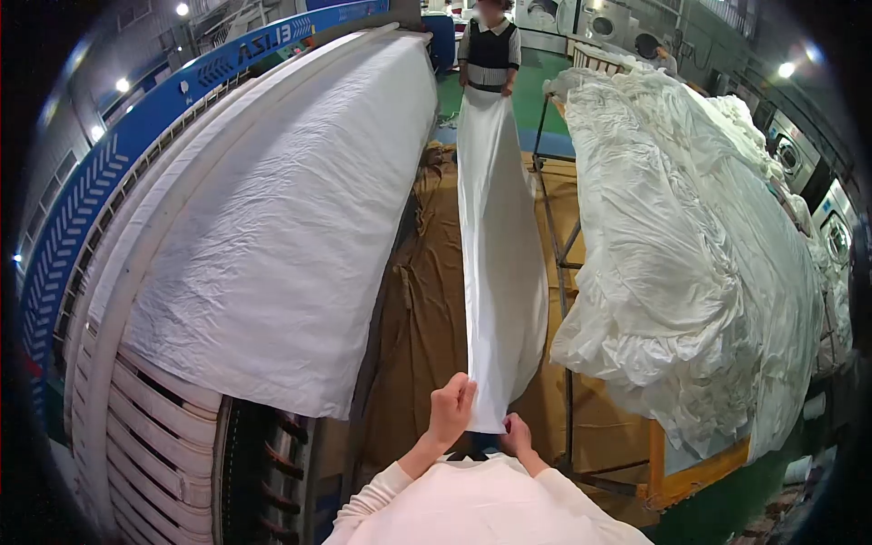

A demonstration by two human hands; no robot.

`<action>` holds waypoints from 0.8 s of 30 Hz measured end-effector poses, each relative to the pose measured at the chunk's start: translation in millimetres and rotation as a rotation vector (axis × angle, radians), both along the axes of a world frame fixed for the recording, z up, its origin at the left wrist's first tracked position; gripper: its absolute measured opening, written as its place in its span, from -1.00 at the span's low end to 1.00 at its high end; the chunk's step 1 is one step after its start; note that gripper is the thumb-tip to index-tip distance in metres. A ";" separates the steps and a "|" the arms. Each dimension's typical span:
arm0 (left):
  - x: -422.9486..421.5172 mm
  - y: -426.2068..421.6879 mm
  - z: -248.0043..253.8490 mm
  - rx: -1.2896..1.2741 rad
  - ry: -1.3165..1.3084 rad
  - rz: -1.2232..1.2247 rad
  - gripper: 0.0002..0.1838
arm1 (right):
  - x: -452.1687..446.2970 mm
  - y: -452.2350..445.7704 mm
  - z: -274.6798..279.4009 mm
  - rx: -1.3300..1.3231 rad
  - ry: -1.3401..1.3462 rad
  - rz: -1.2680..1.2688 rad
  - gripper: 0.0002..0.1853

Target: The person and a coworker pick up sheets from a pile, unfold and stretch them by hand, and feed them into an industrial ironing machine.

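Wearer's two hands, one held sheet, one blue lettered beam

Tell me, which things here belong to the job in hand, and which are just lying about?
In use:
long white sheet
left hand and right hand, gripping its near end
co-worker, holding its far end

Apparently just around:
heaped white cloth, right
flat sheet on the slatted machine (possibly linked)
brown cloth underneath
round-doored machines, far right

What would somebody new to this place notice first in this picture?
Probably the long white sheet down the middle, stretching from a person at the far end to the wearer's left hand and right hand. On the right sits a heap of rumpled white linen; on the left slants a long blue beam.
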State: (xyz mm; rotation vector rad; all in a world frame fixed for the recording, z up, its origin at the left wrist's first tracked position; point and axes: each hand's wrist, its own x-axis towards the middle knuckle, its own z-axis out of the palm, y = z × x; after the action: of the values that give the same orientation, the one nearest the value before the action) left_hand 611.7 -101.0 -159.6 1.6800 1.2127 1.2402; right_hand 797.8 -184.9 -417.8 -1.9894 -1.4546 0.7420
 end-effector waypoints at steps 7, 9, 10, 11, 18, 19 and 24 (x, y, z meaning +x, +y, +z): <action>4.1 11.5 -6.0 -0.009 0.009 -0.001 -0.69 | 8.3 18.0 1.9 0.025 -0.066 -0.033 -0.72; 6.7 15.1 -6.1 -0.020 0.009 -0.011 -0.69 | 9.5 21.8 1.8 0.075 -0.105 -0.049 -0.71; 8.1 16.2 -5.8 -0.026 0.008 -0.016 -0.69 | 9.8 23.3 0.7 0.095 -0.106 -0.050 -0.70; 8.8 17.9 -3.5 -0.029 0.001 -0.014 -0.69 | 10.1 26.1 0.6 0.115 -0.107 -0.051 -0.70; 25.7 33.6 8.0 -0.171 -0.207 -0.056 -0.73 | 1.3 43.6 -3.2 0.021 -0.113 -0.027 -0.64; 32.4 35.1 10.7 -0.224 -0.270 -0.082 -0.74 | -3.1 44.0 -3.2 0.001 -0.112 0.009 -0.59; 61.2 43.4 45.5 -0.410 -0.580 -0.232 -0.81 | -10.4 62.1 -32.2 0.020 -0.063 0.076 -0.42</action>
State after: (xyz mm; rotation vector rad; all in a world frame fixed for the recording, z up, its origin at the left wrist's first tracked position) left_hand 673.0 -57.6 -114.1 1.0261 0.8149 1.1295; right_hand 787.4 -122.8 -450.0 -1.9678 -1.5754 0.6996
